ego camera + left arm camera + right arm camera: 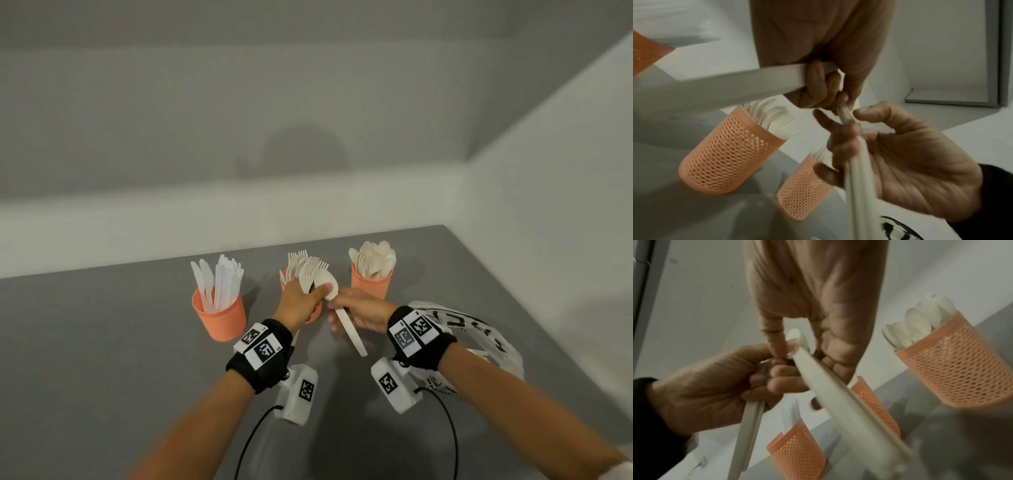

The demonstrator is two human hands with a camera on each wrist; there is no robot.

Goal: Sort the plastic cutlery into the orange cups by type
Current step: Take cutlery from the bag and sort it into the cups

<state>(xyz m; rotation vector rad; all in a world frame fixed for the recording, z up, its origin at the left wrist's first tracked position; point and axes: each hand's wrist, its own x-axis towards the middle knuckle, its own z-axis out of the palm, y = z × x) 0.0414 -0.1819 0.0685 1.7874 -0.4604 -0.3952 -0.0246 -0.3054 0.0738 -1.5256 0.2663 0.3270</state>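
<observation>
The left hand (301, 305) grips a small bundle of cutlery just in front of the fork cup (317, 310), thumb pressed on the bowl of a spoon (326, 286). The right hand (363, 310) pinches one long handle (351, 330) that slants down toward the person — which piece that handle belongs to I cannot tell for sure, though it seems to be the spoon's.

The risk, as I judge it, lies in the split: both hands hold overlapping pieces above the fork cup, and a sideways pull could drag a second piece loose, or knock the forks (308, 265) that stand tall in the cup and tip the light mesh cup over. A spoon dropped here would land among the forks — the wrong type.

The spoon cup (371, 286) stands just right of the fork cup, already crowded with bowls, so entry there is tight. The knife cup (221, 317) sits well to its left. The table (102, 342) shows bare grey in front of the fork cup; a printed plastic bag (479, 335) lies to its right, under the right wrist.
</observation>
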